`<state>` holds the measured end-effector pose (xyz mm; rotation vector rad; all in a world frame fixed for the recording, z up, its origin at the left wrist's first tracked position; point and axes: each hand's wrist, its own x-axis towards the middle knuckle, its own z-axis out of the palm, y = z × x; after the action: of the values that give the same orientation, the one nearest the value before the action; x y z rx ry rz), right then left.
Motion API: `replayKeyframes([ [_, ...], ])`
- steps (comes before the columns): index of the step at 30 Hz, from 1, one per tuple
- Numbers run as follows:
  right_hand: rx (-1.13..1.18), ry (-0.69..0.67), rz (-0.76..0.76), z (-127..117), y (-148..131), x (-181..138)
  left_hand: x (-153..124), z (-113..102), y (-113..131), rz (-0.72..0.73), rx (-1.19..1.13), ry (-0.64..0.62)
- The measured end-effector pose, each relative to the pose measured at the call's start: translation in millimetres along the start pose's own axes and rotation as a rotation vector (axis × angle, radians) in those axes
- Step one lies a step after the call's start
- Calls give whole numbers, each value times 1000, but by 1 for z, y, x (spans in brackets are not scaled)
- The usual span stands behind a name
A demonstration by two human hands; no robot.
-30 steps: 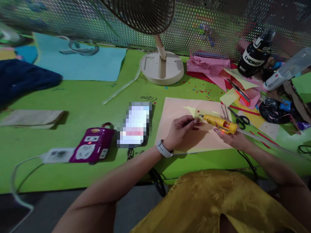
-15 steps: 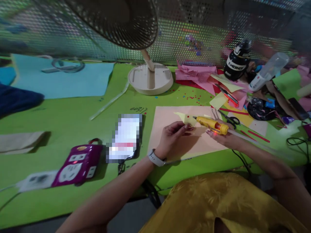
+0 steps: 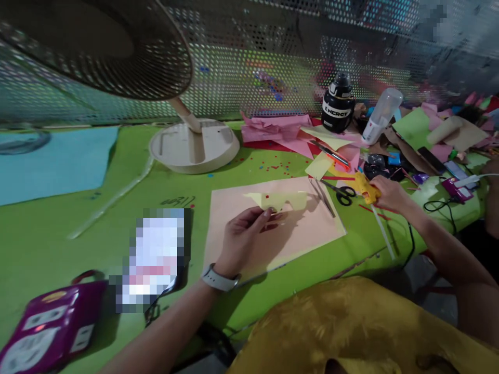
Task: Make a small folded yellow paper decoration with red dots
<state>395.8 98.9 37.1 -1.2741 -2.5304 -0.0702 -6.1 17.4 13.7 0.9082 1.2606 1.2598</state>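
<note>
My left hand [image 3: 247, 228] is closed in a pinch over the peach sheet [image 3: 230, 208], holding the edge of a pale yellow piece of paper [image 3: 288, 201]. A tiny red bit [image 3: 267, 197] lies on that paper. Out to the right, my right hand [image 3: 390, 193] grips a yellow glue gun [image 3: 366, 188], with a clear glue stick [image 3: 384, 234] trailing from its back. Tweezers [image 3: 323, 197] rest on the right part of the peach sheet. Black-handled scissors [image 3: 345, 195] lie between the sheet and the glue gun.
A fan base [image 3: 195, 148] stands behind, a phone [image 3: 156, 254] and purple power strip [image 3: 54, 322] at left. Beyond the scissors are an orange cutter [image 3: 335, 157], a black bottle [image 3: 337, 106], a clear bottle [image 3: 382, 117] and pink paper scraps [image 3: 273, 130].
My right hand has carried the glue gun away from the yellow paper, to the right beyond the scissors. My left hand still pinches the paper. The camera view has swung right.
</note>
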Motion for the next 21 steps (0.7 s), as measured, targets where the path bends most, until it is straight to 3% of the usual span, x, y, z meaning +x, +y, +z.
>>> replayKeyframes([
  [3,15,-9,61,-1,32,-11,0,0,-1,-20,-39,3],
  [7,32,-10,44,-2,48,-18,1,-1,-2,-29,-78,1],
  [13,-83,-30,74,-6,48,-28,1,-1,-2,-27,-100,6],
  [18,-146,-43,60,-23,47,-38,1,-2,-3,-13,-118,13],
  [21,-171,34,18,-34,30,-30,1,-1,-3,1,-131,26],
])
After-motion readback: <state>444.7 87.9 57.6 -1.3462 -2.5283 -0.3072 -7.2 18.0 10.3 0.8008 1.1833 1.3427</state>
